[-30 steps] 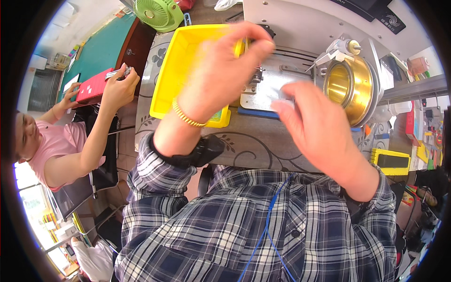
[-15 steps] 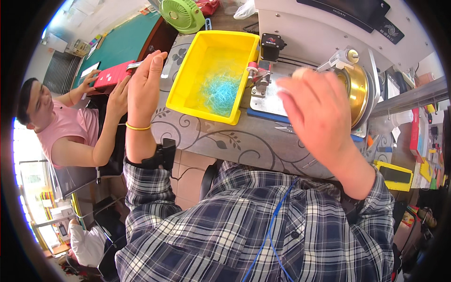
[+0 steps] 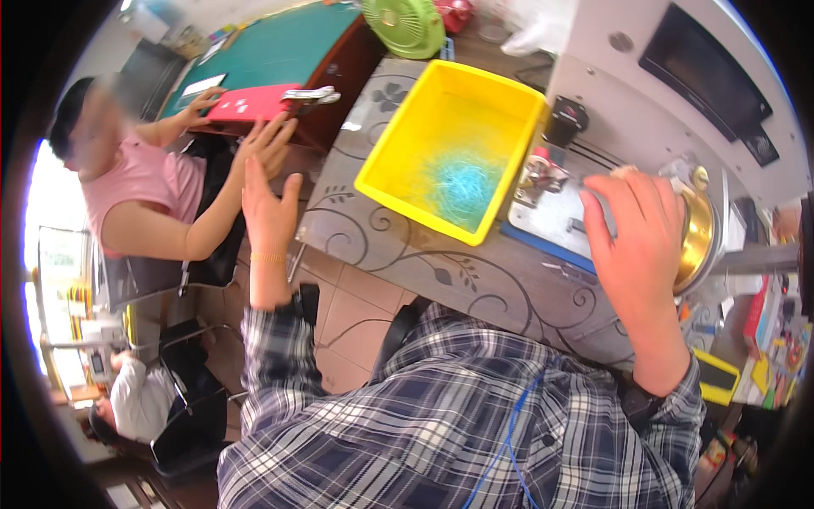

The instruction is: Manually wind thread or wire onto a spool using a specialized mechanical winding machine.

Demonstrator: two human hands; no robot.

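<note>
My left hand (image 3: 270, 210) is raised at the left, apart from the yellow bin, with its fingers stretched up and thumb spread; nothing shows in it. A co-worker's hand (image 3: 273, 146) appears just beyond its fingertips. Over the right side of the tabletop machine (image 3: 543, 227), in front of a golden spool (image 3: 697, 242), is my right hand (image 3: 640, 246). Its fingers are curled, with the thumb tip close to the index tip; whatever may be between them is too small to make out. The yellow bin (image 3: 398, 157) holds a tangle of thin light-blue strands (image 3: 465, 182).
A co-worker in pink (image 3: 157, 191) sits at the left, by a green-topped desk (image 3: 275, 47) with a red box (image 3: 250, 103). A green fan (image 3: 405, 25) stands behind the bin. The patterned grey table (image 3: 441, 263) has its front edge near my body.
The view has shifted, so the bin and machine appear further right and the co-worker's red box shows more fully. My left thumb now stands apart from its fingers. My right hand remains by the spool.
</note>
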